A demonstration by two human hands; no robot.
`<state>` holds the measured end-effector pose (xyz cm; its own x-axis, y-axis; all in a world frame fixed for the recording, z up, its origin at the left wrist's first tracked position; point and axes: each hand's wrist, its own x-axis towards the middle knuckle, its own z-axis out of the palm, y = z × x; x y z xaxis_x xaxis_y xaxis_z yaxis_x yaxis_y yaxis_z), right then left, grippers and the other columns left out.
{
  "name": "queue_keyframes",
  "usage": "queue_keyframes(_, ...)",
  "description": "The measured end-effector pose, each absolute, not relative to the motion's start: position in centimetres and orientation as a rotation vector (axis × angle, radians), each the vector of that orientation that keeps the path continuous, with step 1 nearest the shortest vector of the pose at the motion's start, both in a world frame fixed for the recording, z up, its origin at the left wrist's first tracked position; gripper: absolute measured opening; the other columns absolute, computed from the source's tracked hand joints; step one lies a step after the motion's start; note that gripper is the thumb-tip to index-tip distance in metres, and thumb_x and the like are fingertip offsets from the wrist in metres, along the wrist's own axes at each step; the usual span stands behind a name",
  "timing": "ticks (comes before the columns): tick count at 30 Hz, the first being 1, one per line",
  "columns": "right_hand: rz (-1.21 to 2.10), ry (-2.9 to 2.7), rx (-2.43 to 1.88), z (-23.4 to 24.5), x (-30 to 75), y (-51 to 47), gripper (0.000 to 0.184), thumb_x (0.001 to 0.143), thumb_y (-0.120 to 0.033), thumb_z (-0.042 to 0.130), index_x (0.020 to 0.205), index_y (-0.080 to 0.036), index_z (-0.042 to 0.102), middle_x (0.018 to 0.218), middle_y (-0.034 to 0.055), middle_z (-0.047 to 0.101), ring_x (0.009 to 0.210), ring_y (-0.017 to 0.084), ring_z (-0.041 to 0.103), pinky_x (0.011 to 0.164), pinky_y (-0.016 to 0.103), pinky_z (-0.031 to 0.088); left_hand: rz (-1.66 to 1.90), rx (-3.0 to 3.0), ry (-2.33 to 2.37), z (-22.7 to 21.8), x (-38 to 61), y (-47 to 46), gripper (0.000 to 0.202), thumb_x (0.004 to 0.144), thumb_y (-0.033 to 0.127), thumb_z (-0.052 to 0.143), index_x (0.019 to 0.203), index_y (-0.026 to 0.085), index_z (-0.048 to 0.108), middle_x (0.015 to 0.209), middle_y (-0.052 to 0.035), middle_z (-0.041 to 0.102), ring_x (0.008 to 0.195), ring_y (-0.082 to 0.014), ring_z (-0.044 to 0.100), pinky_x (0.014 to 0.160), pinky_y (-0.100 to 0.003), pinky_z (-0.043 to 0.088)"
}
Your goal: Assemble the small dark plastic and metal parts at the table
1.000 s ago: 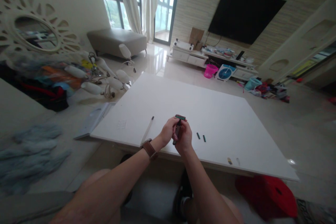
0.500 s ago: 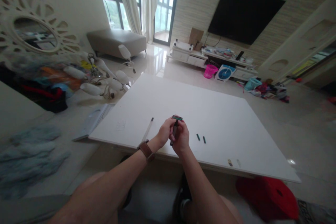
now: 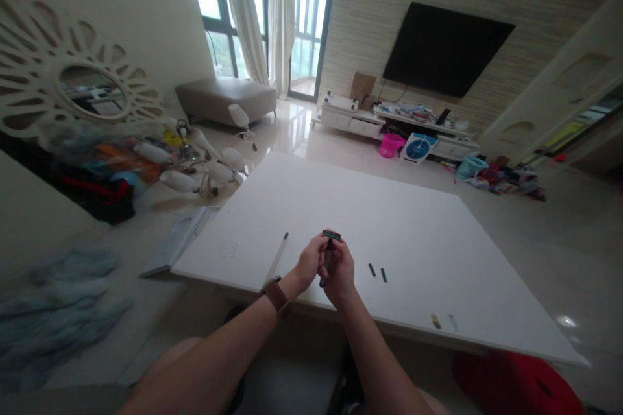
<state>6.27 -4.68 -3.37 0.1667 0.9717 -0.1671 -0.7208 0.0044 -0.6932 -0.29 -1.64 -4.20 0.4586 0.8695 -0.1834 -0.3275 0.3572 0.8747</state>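
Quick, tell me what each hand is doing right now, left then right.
Left hand: closed, fingers on the razor.
Right hand: closed around the same razor, up against the left.

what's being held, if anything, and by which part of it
A razor, by its handle, between the left hand and right hand, its head showing beyond them.

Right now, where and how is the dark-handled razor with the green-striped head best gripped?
Probably by its slim dark handle, from the near side: it runs nearward, while the wide striped head sits across the far end. The left hand and right hand hold it.
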Motion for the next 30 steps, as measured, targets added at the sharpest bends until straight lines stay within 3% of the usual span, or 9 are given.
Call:
queue_keyframes(11, 1.387, -0.405, -0.729, -4.0, 6.2, -4.6, 0.021, 0.074, -0.038, 0.061, 0.083, -0.018, 0.062, 0.042, -0.0068, 0.052, 0.026, 0.007, 0.035, 0.025, 0.014, 0.022, 0.854, 0.906, 0.728, -4.3, -0.5, -1.7, 0.035, 0.086, 0.047, 0.050, 0.084, 0.014, 0.062, 0.039, 0.0081, 0.038, 0.029, -0.0099, 0.041, 0.034, -0.021, 0.029)
queue_keyframes(18, 1.406, -0.404, -0.684, -3.3, 6.7, -4.9, 0.020, 0.074, -0.036, 0.061, 0.065, -0.018, 0.056, 0.042, -0.0055, 0.052, 0.025, 0.006, 0.035, 0.025, 0.015, 0.020, 0.884, 0.964, 0.729, -2.8, 0.2, -2.1, 0.038, 0.085, 0.042, 0.046, 0.097, 0.011, 0.064, 0.040, 0.0093, 0.035, 0.027, -0.0094, 0.036, 0.030, -0.020, 0.027)
queue_keyframes(23, 1.416, -0.393, -0.670, -2.6, 7.0, -5.3, 0.028, 0.074, -0.037, 0.064, 0.057, -0.018, 0.052, 0.040, -0.0056, 0.051, 0.025, 0.006, 0.037, 0.026, 0.015, 0.022, 0.906, 1.001, 0.724, -2.0, 0.5, -2.6, 0.036, 0.086, 0.042, 0.044, 0.093, 0.012, 0.063, 0.040, 0.0089, 0.034, 0.026, -0.0088, 0.035, 0.029, -0.020, 0.024)
queue_keyframes(30, 1.390, -0.379, -0.624, -1.4, 7.4, -6.4, 0.032, 0.075, -0.041, 0.064, 0.057, -0.017, 0.052, 0.043, -0.0047, 0.052, 0.027, 0.006, 0.040, 0.027, 0.015, 0.024, 0.949, 1.023, 0.665, -0.6, 1.0, -3.7, 0.030, 0.087, 0.041, 0.051, 0.104, 0.016, 0.057, 0.053, 0.0086, 0.045, 0.029, -0.0050, 0.032, 0.029, -0.019, 0.023)
